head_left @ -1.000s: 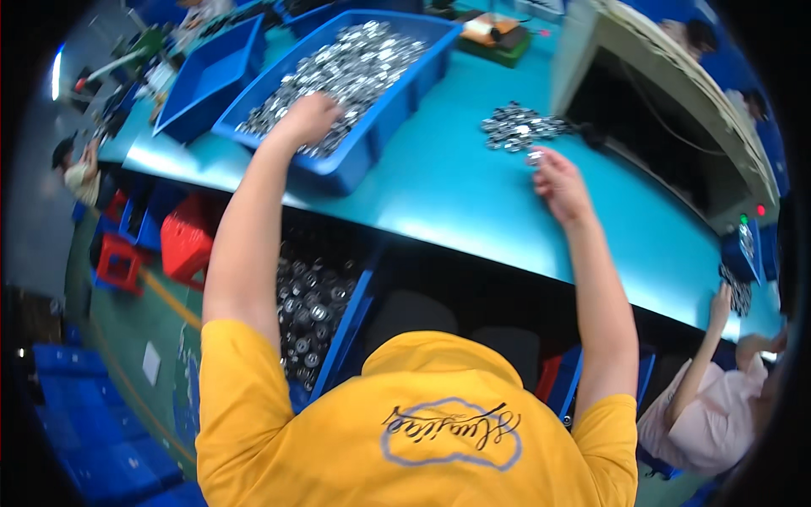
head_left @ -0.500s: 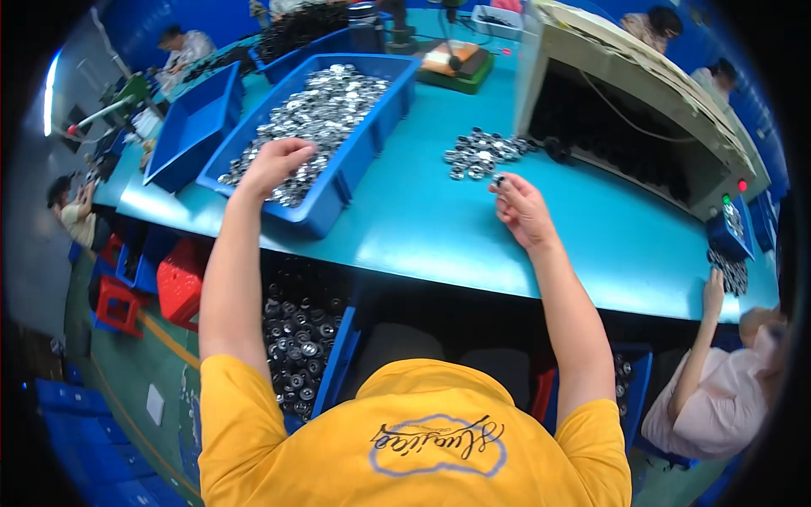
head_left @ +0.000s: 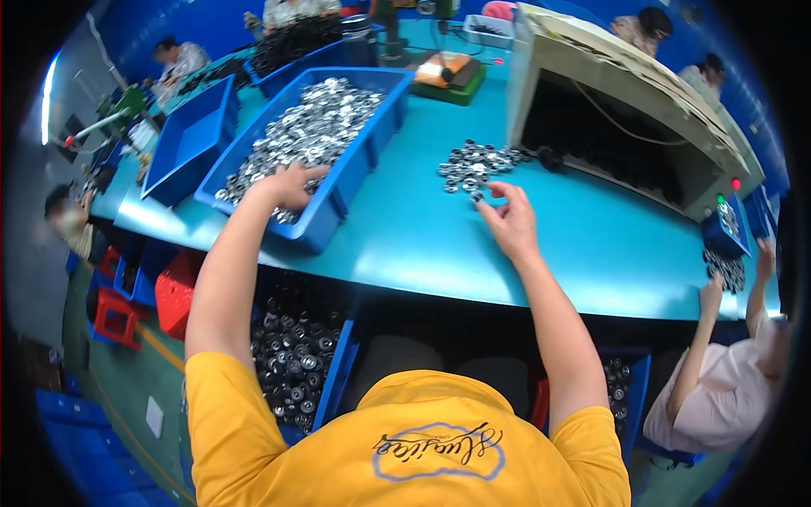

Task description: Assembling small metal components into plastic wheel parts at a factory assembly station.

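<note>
Worker in yellow shirt at a teal work surface [head_left: 422, 245], seen from above. Landmark: long blue plastic bin [head_left: 355, 169] holding a heap of small round silver metal parts [head_left: 308, 127]. Left hand [head_left: 291, 186] lies inside the bin at its near end, palm down on the parts, fingers curled into the heap; whether it has closed on any cannot be told. Right hand [head_left: 507, 221] is right of the bin, on the bare surface, fingers loosely bent, thumb and forefinger pinching toward the near edge of a small loose pile of the same round metal parts [head_left: 477, 165]; a held piece, if any, is too small to make out. That pile sits right of the bin, between it and the beige box-shaped machine w/ dark opening [head_left: 625, 127]. Bin's long axis runs from near-left to far-right, away from the worker; single parts are discs w/ no evident long axis, lying flat or tilted at random. Judged technique: scoop shallow w/ the left hand so parts do not spill over the bin wall; pick w/ fingertips of the right hand, one piece at a time, w/o scattering the pile. Left of the bin: a second, empty-looking blue bin [head_left: 190, 139]. Beyond the bin: green-and-orange flat device [head_left: 448, 76]. Below the surface edge: dark crate of similar parts [head_left: 296, 355]. Far right of the bin: another person's arms [head_left: 718, 338].
</note>
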Demonstrator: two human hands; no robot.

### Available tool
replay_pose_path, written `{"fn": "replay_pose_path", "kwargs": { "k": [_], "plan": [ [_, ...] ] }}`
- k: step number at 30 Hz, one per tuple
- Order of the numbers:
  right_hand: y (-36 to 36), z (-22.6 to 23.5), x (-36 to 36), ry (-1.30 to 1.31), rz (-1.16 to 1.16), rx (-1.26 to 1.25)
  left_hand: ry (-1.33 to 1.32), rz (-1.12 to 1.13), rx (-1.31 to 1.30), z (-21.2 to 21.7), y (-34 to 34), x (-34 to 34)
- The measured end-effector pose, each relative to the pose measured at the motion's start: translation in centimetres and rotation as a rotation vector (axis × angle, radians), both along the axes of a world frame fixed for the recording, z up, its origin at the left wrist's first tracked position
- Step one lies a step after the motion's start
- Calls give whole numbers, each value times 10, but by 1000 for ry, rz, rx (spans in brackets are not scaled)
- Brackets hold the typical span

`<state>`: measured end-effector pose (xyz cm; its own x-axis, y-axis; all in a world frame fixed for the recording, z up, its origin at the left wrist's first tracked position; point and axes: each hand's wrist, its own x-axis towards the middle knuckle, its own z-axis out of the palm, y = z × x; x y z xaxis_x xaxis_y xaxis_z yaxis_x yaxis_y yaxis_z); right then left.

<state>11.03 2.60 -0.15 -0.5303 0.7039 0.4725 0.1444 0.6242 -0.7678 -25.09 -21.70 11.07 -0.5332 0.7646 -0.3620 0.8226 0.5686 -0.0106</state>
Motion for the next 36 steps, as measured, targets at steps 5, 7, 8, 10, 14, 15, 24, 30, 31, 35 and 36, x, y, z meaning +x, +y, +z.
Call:
{"fn": "replay_pose_path", "kwargs": {
  "k": [5,7,8,10,14,15,24,30,31,35,36],
  "plan": [
    [4,3,3,47,-6,-70,-74,14,35,-20,30,-23],
    [3,5,4,30,-2,-92,-200,-2,141,-29,32,-34],
    [5,5,5,28,-6,-94,-244,-4,188,-32,31,-33],
    [7,9,8,33,-22,-107,-306,-40,279,-36,31,-36],
    [9,13,8,66,-12,-146,-262,-112,391,-39,23,-40],
    [10,14,9,88,-20,-211,-202,-112,396,-35,23,-38],
    [158,28,38,-223,-499,12,323,94,491,6,24,3],
    [172,18,30,-286,-486,196,490,-71,1015,55,43,56],
    [171,17,31,-226,-470,206,432,-138,1089,64,50,76],
    [152,24,23,21,-270,-23,19,-351,1243,50,89,164],
    [144,26,18,75,-204,-122,-73,-387,1243,36,102,182]
  ]
}}
